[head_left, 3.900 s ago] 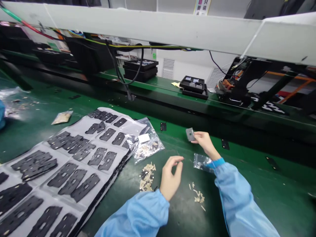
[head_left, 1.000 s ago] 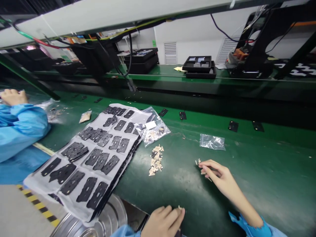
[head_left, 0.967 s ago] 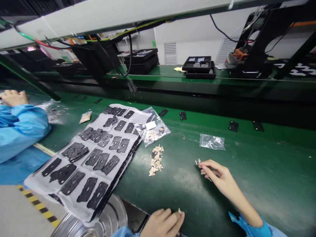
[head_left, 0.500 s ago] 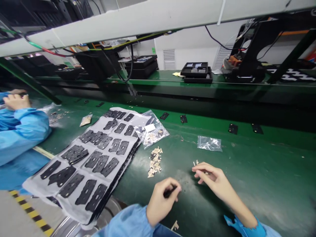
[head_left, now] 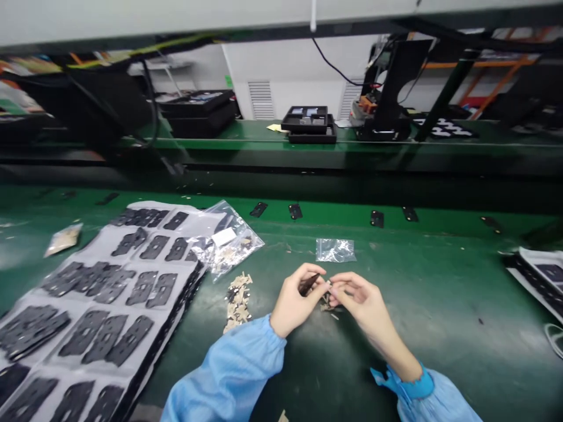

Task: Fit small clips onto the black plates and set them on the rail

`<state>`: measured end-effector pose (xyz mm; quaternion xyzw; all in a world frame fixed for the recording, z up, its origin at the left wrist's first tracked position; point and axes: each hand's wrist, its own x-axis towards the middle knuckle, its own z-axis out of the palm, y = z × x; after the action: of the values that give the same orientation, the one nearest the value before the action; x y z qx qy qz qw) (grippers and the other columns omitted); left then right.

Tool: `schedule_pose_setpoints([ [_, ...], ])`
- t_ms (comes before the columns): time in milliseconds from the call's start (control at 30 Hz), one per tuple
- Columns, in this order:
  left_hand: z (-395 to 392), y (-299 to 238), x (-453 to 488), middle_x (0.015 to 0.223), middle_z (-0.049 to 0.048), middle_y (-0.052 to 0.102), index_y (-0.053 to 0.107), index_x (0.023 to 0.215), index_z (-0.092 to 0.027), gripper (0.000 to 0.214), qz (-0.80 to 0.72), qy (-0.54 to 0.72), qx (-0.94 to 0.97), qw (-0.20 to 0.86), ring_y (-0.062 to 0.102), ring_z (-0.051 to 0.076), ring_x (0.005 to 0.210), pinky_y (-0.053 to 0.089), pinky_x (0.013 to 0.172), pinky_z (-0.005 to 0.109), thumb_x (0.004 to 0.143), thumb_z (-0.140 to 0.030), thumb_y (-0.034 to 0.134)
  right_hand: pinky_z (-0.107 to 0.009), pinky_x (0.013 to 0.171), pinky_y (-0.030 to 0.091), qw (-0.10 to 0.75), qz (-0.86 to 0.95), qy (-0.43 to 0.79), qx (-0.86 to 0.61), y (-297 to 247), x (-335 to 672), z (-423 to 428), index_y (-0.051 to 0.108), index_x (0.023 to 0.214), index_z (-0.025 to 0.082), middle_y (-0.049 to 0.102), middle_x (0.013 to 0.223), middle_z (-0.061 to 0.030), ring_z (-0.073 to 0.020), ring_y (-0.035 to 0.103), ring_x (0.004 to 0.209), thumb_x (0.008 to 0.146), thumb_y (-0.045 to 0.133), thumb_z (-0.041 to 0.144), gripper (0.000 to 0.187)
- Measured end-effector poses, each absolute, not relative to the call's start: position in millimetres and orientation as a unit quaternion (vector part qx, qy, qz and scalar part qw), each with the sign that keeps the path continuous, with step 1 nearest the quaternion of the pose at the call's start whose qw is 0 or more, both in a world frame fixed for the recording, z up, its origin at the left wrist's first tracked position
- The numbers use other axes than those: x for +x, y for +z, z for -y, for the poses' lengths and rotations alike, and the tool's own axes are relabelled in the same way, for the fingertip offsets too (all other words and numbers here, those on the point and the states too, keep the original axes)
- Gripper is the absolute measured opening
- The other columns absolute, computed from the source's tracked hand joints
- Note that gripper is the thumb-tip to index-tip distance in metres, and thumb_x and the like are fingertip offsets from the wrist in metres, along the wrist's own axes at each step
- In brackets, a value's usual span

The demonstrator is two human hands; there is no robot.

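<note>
My left hand (head_left: 298, 298) is closed around a thin dark part (head_left: 309, 284), mostly hidden by the fingers; its full shape does not show. My right hand (head_left: 361, 299) has thumb and fingertips pinched together, meeting the left fingertips. A small pale piece (head_left: 328, 283) shows between the two hands' fingertips. Just below them, several small tan pieces (head_left: 328, 305) lie on the green table. To the left sits a loose pile of tan and dark slivers (head_left: 238, 300). Behind it rests a clear zip bag (head_left: 229, 243) with similar bits and a white label.
A grey-white sheet stack (head_left: 118, 249) with rows of black flat plates covers the left. A small zip bag (head_left: 335, 250) lies beyond my hands. Black plates (head_left: 295, 211) are spaced along the bright green strip. Another sheet stack (head_left: 539, 275) stands at the right edge.
The view has swung right, and the co-worker's sleeves have left it. My hands, apart before, have come together at the fingertips. The left still holds the dark part.
</note>
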<state>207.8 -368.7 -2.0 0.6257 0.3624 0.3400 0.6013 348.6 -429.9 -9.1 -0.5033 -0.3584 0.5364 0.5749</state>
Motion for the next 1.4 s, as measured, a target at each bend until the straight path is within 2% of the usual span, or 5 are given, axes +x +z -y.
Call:
schedule_pose_setpoints([
  [233,371.4,-6.0,196.5,0.074,0.0008,0.062,0.054,0.096,-0.016,0.022,-0.346,0.3,0.636,0.621,0.058,0.012,0.068,0.044,0.064,0.023,0.077,-0.024,0.063,-0.028,0.058,0.056,0.549,0.343,0.563,-0.514,-8.3,344.0,432.2,0.063,0.081,0.015,0.062,0.067,-0.0011,-0.0134,0.061,0.06,0.074,0.069,0.032,0.02],
  [600,368.2,-2.6,192.8,0.072,0.0021,0.064,0.056,0.099,-0.014,0.025,-0.315,0.284,0.642,0.638,0.058,0.012,0.065,0.045,0.064,0.023,0.077,-0.023,0.063,-0.024,0.063,0.051,0.523,0.332,0.645,-0.448,-7.5,350.9,433.3,0.061,0.094,0.015,0.062,0.078,-0.0036,-0.0129,0.06,0.071,0.076,0.069,0.022,0.021],
  [800,367.5,-1.9,193.8,0.071,0.0027,0.062,0.063,0.08,-0.012,0.014,-0.355,0.268,0.646,0.62,0.052,0.008,0.053,0.044,0.052,0.02,0.078,-0.026,0.061,-0.024,0.062,0.048,0.553,0.33,0.598,-0.477,-7.6,349.6,432.4,0.059,0.09,0.016,0.062,0.074,-0.0014,-0.0108,0.06,0.062,0.077,0.068,0.024,0.017],
  [1033,369.9,-0.2,196.5,0.06,-0.0008,0.054,0.059,0.067,-0.012,0.012,-0.366,0.261,0.647,0.616,0.045,0.006,0.047,0.038,0.047,0.019,0.074,-0.021,0.06,-0.024,0.06,0.048,0.553,0.355,0.572,-0.491,-11.4,345.8,432.0,0.057,0.08,0.017,0.058,0.073,0.0008,-0.0103,0.059,0.059,0.075,0.069,0.024,0.015],
  [1400,370.0,-12.3,196.4,0.058,-0.0024,0.048,0.058,0.061,-0.013,0.011,-0.371,0.307,0.704,0.522,0.043,0.008,0.055,0.034,0.051,0.02,0.071,-0.016,0.056,-0.025,0.059,0.054,0.473,0.56,0.336,-0.592,-11.6,339.7,438.7,0.065,0.082,0.02,0.058,0.083,-0.0042,-0.0145,0.058,0.07,0.083,0.056,0.022,0.009],
])
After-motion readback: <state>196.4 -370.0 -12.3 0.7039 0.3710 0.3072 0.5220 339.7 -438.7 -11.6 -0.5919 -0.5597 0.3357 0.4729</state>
